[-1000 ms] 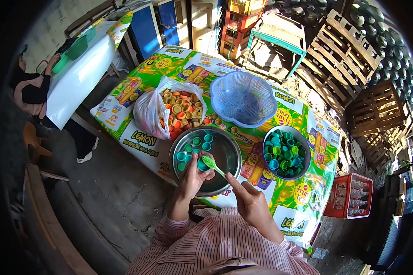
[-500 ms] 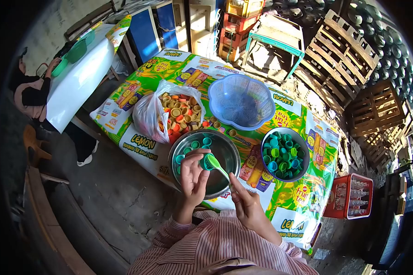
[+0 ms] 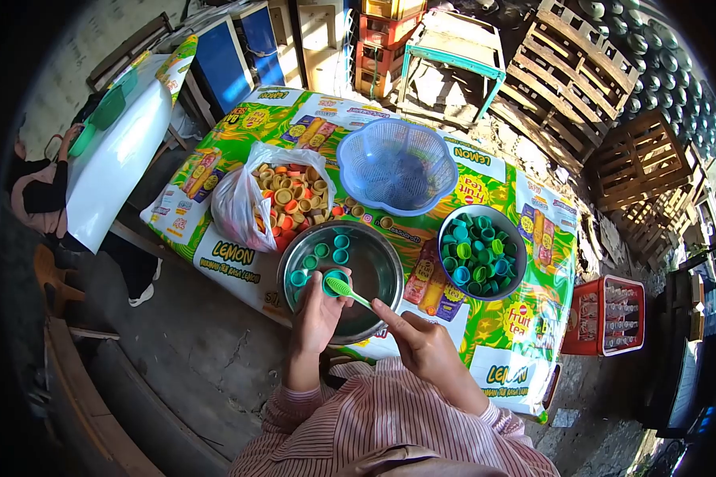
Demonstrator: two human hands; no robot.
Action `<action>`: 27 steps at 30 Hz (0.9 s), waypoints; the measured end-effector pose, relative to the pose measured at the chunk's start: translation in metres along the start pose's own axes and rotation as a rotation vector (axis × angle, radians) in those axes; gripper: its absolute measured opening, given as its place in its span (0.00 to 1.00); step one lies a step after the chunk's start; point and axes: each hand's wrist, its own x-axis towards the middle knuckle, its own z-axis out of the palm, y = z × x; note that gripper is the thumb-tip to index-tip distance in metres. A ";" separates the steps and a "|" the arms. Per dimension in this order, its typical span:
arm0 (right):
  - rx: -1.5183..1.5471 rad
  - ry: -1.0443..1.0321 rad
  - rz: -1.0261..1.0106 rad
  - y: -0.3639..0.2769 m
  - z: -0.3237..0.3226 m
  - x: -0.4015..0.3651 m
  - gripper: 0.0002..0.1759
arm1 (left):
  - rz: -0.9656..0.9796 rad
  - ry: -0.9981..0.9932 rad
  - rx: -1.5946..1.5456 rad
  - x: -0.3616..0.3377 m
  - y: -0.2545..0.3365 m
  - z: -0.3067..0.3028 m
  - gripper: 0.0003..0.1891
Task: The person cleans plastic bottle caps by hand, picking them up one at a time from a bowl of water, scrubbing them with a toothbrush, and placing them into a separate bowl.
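Note:
My left hand (image 3: pixel 317 318) pinches a teal bottle cap (image 3: pixel 328 280) over the metal basin (image 3: pixel 398 278). My right hand (image 3: pixel 423 346) is closed around the handle of a green toothbrush (image 3: pixel 350 293), its head at the cap's opening. Inside the basin, several teal and green caps lie along the left side. To the right stands a bowl (image 3: pixel 520 274) filled with green and teal bottle caps (image 3: pixel 479 253). Behind the basin, a white plastic bag (image 3: pixel 235 208) holds many orange, red and tan caps (image 3: pixel 294 195).
A blue plastic colander (image 3: pixel 358 159) sits at the table's back. A few tan caps (image 3: pixel 357 211) lie loose on the printed tablecloth (image 3: pixel 501 362). At the far left another person (image 3: pixel 44 191) works at a white-covered table (image 3: pixel 123 159). A red crate (image 3: pixel 585 314) stands right.
Both hands have come down a little, and the cap is tilted differently against the toothbrush head. The whole view has shifted slightly, moving the table left in the picture.

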 end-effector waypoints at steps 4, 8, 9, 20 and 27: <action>-0.175 0.039 -0.008 0.004 -0.007 0.000 0.36 | -0.065 0.049 0.053 0.002 0.003 0.001 0.17; -0.185 0.071 -0.032 0.003 -0.014 0.000 0.36 | -0.122 -0.004 -0.100 0.001 0.007 0.004 0.18; -0.129 0.107 -0.032 0.004 -0.014 -0.001 0.36 | -0.135 -0.079 -0.109 0.001 0.009 0.003 0.19; -0.225 0.053 0.009 -0.003 -0.006 -0.006 0.39 | 0.025 -0.058 0.201 0.000 0.005 0.006 0.19; -0.263 0.047 -0.017 -0.002 -0.010 -0.004 0.37 | 0.041 -0.039 0.435 0.000 0.005 0.002 0.19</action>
